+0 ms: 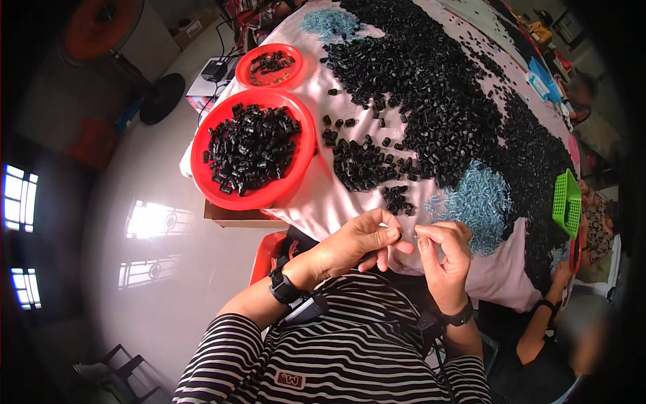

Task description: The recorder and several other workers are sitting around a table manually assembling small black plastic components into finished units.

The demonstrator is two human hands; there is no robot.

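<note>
Left hand pinches a small black plastic piece at its fingertips, just left of the right hand, whose narrow grip holds something too small to identify, over the bench's near edge.

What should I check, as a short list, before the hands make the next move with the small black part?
1. Left hand fingers pinch a small black plastic part: ok.
2. Right hand fingers hold a tiny metal piece: cannot tell, too small.
3. Loose heap of black plastic parts lies close ahead on the pink cloth: ok.
4. Pale blue pile of small pieces is beside the right hand: ok.
5. Large round red plastic tray has room: ok.
</note>
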